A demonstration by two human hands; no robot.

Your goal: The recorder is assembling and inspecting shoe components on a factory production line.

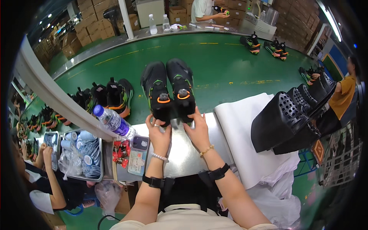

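Observation:
A pair of black sneakers with green and orange trim lies side by side in front of me, toes pointing away, over the near edge of the green conveyor belt. My left hand grips the heel of the left sneaker, with thumb and fingers closed at its back. At the heel of the right sneaker, my right hand is closed in the same way. The heels sit just above a shiny metal work surface. The undersides of both sneakers are hidden.
Left: a purple-labelled water bottle, a phone, red packets, a tray of blue rolls and a row of sneakers. Right: white sheeting and black perforated clog-like objects. Co-workers sit left, stand right and across the belt.

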